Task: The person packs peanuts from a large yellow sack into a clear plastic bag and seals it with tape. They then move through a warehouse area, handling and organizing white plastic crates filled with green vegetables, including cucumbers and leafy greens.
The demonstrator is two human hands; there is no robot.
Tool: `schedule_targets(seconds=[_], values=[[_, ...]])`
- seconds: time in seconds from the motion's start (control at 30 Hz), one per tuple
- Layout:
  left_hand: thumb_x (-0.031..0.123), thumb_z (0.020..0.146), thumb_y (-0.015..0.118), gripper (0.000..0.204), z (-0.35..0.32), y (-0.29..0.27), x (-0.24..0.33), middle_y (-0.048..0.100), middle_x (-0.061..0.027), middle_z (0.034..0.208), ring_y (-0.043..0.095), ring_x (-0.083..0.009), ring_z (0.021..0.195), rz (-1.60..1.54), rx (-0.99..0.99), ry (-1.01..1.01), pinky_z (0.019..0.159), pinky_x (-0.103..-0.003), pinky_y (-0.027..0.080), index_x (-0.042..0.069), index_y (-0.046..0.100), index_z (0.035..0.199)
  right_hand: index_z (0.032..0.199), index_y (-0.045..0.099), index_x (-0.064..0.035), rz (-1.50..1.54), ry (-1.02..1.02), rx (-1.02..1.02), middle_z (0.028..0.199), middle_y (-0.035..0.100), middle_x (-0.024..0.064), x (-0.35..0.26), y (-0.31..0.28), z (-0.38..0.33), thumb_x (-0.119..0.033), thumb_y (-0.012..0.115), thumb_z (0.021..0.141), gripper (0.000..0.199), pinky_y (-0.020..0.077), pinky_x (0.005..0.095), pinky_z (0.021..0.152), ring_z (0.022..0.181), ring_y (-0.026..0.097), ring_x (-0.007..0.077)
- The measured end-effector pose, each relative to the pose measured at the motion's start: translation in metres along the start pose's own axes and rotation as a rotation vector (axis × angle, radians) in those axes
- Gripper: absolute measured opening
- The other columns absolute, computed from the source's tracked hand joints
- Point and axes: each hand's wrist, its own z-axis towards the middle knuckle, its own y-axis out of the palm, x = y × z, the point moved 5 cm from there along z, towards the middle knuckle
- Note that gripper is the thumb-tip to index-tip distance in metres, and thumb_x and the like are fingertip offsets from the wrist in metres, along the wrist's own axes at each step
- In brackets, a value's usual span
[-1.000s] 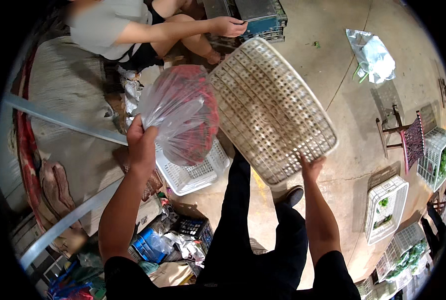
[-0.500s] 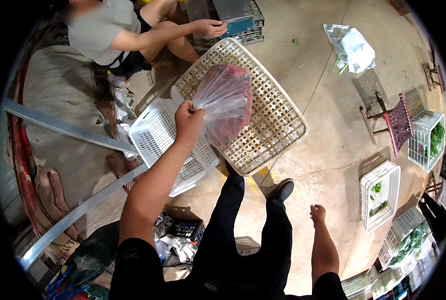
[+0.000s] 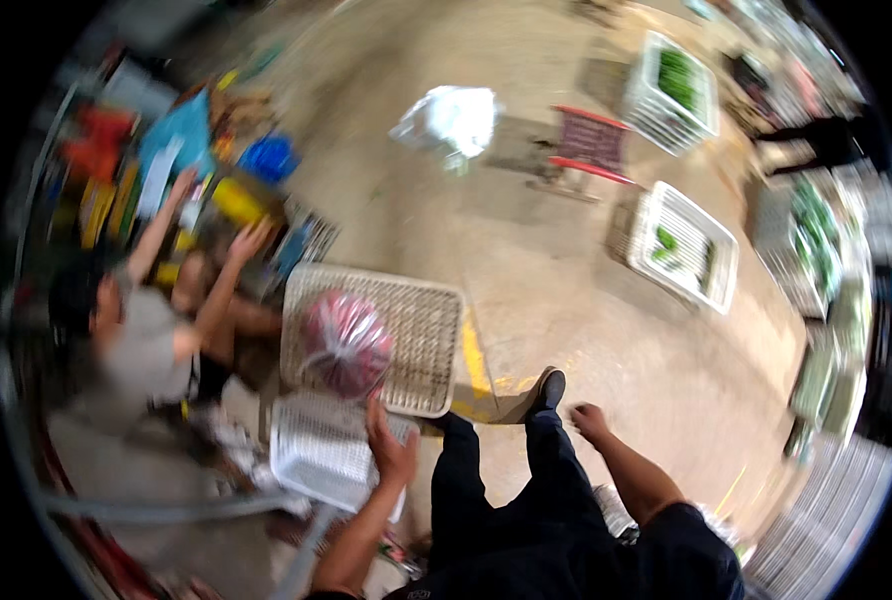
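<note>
A clear plastic bag [image 3: 348, 345] full of red produce, whose kind I cannot make out, rests on an upturned off-white plastic crate [image 3: 421, 345]. Its gathered neck faces up. My left hand [image 3: 391, 455] is open at the near edge of the bag, fingers stretched toward it; blur hides whether they touch it. A smaller white perforated basket [image 3: 311, 440] lies below and beside the crate, left of that hand. Over bare floor to the right, my right hand [image 3: 593, 425] hangs with its fingers loosely curled and nothing in them.
A seated person [image 3: 156, 340] on the left reaches toward a yellow item [image 3: 238, 202]. A silvery plastic bag [image 3: 451, 122] lies on the floor ahead. A folding stool [image 3: 591, 140] and white crates [image 3: 688, 245] with greens stand to the right. A metal rail [image 3: 166, 508] crosses at lower left.
My left hand has let go of the bag's neck and drawn back; the bag now sits on the crate. The view has swung right. The seated person's arms now reach away from the crate.
</note>
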Motion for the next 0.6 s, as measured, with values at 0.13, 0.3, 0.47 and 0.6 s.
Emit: schedule_targets(seconds=[0.13,0.3,0.47,0.6], values=[[0.046,0.09,0.055,0.072,-0.002,0.054,0.172,0.026,-0.0277,0.147,0.027,-0.044,0.135,-0.195,-0.037,0.413,0.109,-0.051,0.021,0.001,0.032,0.14,0.126,0.054,-0.0028,0.869,0.254,-0.456,0.117,0.063,0.0133,-0.16,0.068,-0.041,-0.042,0.037,0.1,0.05,0.0485,0.0362,0.091,0.109,0.06,0.027],[0.064,0.086,0.048,0.071,-0.012,0.103,0.246,0.038,-0.0227,0.143,0.035,-0.0381,0.133,0.016,-0.249,0.802,0.108,-0.055,0.025,0.011,0.049,0.132,0.125,0.05,-0.0047,1.617,0.087,-1.044,0.126,0.054,0.0099,-0.27,-0.012,-0.145,-0.056,0.041,0.095,0.06,0.042,0.0353,0.098,0.115,0.052,0.0191],[0.042,0.082,0.06,0.055,0.002,0.154,0.131,0.058,-0.0273,0.119,0.054,-0.0408,0.115,0.585,-0.971,0.196,0.098,-0.044,0.043,0.006,0.058,0.124,0.115,0.061,-0.006,0.941,-0.209,-0.596,0.107,0.066,0.0077,-0.153,-0.212,-0.143,-0.047,0.05,0.095,0.047,0.0491,0.0318,0.082,0.096,0.062,0.0167],[0.047,0.08,0.06,0.054,-0.009,0.152,0.121,0.061,-0.0237,0.115,0.057,-0.039,0.111,0.51,-0.793,0.149,0.094,-0.045,0.045,0.004,0.063,0.113,0.105,0.065,0.0018,0.397,-0.146,0.532,0.101,0.069,0.0139,0.061,-0.325,-0.124,-0.019,0.067,0.083,0.031,0.0517,0.0348,0.077,0.087,0.065,0.0226]])
